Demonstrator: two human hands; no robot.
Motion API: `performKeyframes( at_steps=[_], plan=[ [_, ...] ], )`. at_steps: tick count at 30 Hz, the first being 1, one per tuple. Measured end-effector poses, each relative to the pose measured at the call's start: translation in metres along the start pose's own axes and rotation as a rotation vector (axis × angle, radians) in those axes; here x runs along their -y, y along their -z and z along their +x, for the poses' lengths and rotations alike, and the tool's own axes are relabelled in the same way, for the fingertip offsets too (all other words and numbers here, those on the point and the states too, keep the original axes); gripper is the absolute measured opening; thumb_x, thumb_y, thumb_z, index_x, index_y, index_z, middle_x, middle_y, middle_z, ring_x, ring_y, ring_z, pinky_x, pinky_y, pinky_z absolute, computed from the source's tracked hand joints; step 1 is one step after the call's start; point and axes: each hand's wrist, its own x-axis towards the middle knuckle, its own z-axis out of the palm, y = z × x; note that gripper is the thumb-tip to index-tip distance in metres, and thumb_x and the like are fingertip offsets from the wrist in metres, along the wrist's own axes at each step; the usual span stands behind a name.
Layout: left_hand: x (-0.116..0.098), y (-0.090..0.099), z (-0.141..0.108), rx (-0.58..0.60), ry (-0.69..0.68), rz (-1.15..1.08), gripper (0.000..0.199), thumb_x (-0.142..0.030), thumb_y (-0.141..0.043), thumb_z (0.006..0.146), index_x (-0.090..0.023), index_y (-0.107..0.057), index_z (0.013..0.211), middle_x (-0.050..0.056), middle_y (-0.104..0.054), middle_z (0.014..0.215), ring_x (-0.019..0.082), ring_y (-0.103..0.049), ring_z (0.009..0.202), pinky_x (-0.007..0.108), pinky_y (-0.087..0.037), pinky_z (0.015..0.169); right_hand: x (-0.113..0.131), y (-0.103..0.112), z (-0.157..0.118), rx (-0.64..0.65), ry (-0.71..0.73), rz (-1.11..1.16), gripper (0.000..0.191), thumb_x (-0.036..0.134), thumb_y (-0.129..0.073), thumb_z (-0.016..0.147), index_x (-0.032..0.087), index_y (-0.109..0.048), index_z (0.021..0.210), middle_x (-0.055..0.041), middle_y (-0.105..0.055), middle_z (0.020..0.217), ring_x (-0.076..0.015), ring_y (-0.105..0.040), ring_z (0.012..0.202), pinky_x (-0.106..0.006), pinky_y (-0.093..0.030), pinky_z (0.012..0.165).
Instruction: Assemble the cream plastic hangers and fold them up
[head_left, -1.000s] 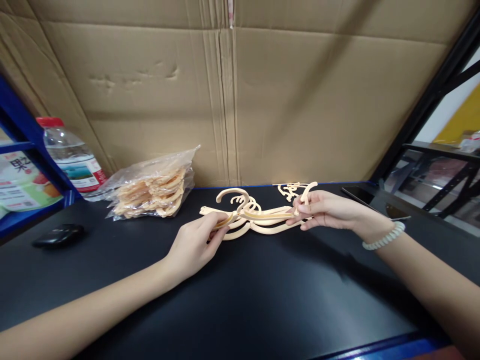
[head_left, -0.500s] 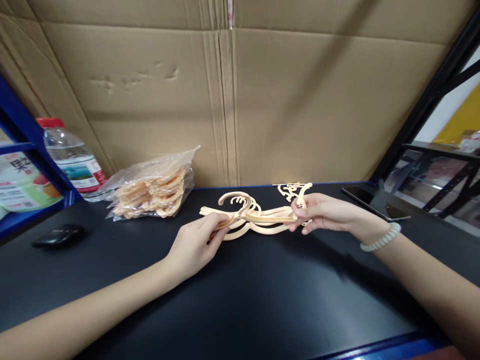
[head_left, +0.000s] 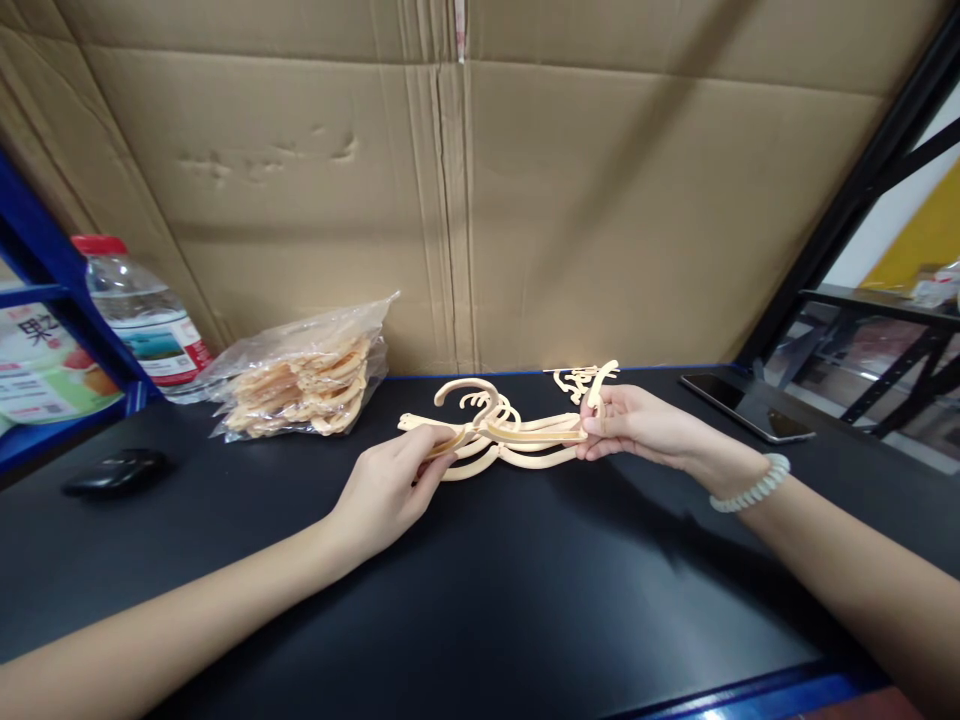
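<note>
A cream plastic hanger (head_left: 532, 436) with a curved hook is held just above the black table. My left hand (head_left: 390, 480) pinches its left arm between thumb and fingers. At its right end, my right hand (head_left: 637, 425) grips a short curved cream piece (head_left: 601, 383) that sticks up past the fingers. The fingers hide where the piece meets the hanger. Under and behind the held hanger lie more cream hangers (head_left: 472, 466), partly covered by it. Several thin cream pieces (head_left: 576, 380) lie at the table's back edge, behind my right hand.
On the left are a clear bag of cream parts (head_left: 300, 385), a water bottle (head_left: 154, 320) and a black mouse (head_left: 116, 472). A phone (head_left: 742, 405) lies at the right. Cardboard (head_left: 300, 180) stands behind the table (head_left: 465, 620).
My right hand has shifted slightly left, its fingers closing in around the hanger's right end and the curved piece. My left hand keeps nearly the same hold.
</note>
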Motion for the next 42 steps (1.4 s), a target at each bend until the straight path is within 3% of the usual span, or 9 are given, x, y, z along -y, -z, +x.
performKeyframes(
  at_steps=[22,32,42],
  plan=[
    [-0.002,0.002,0.000,0.005,0.024,-0.024,0.014,-0.025,-0.047,0.094,-0.020,-0.056,0.105,0.003,-0.069,0.086,0.013,-0.064,0.066,0.020,-0.047,0.057,-0.005,-0.007,0.002,-0.056,0.019,-0.032,0.029,0.026,-0.081,0.065,0.017,-0.054,0.074,-0.0029,-0.068,0.067,-0.0141,-0.068,0.062,-0.025,-0.057,0.061],
    [0.000,0.001,0.000,0.038,0.087,-0.106,0.014,-0.025,-0.046,0.095,-0.019,-0.054,0.104,0.005,-0.068,0.093,0.015,-0.065,0.076,0.024,-0.052,0.068,-0.011,-0.007,0.006,-0.095,0.102,-0.030,0.028,0.027,-0.077,0.069,0.017,-0.053,0.077,-0.0024,-0.069,0.062,-0.0119,-0.067,0.055,-0.022,-0.052,0.055],
    [0.001,0.001,0.000,0.033,0.085,-0.100,0.016,-0.026,-0.046,0.094,-0.020,-0.055,0.105,0.005,-0.069,0.093,0.016,-0.067,0.076,0.026,-0.054,0.069,-0.010,-0.012,0.006,-0.158,0.130,-0.098,0.025,0.024,-0.074,0.068,0.018,-0.051,0.076,-0.0001,-0.067,0.060,-0.0127,-0.067,0.055,-0.023,-0.052,0.055]
  ],
)
